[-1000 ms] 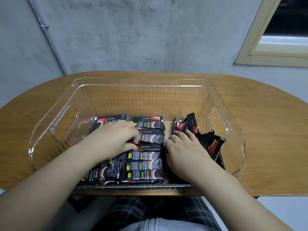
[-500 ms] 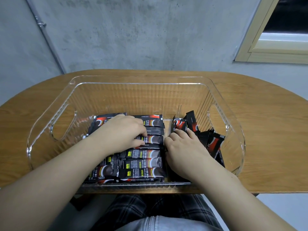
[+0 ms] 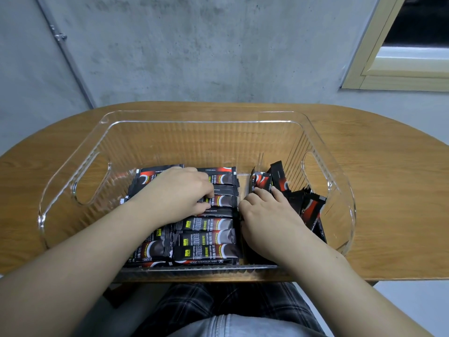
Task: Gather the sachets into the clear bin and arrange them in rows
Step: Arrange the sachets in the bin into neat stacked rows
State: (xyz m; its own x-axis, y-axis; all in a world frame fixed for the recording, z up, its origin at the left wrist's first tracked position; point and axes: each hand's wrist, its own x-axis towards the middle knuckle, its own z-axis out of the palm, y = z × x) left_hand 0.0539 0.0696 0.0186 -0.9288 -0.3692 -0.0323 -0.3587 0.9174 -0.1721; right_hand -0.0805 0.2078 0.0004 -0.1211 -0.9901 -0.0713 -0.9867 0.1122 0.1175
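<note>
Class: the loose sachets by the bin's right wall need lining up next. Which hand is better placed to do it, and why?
Probably the right hand: it already rests against the jumbled sachets by the clear bin's right wall. The left hand is pressing on the flat rows.

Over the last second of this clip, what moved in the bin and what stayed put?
The left hand slid slightly rightward across the flat rows of sachets, fingers curled onto one. The right hand barely moved, fingertips resting on the loose upright sachets. Nothing was picked up or released. The clear bin and the table kept their places.
</note>
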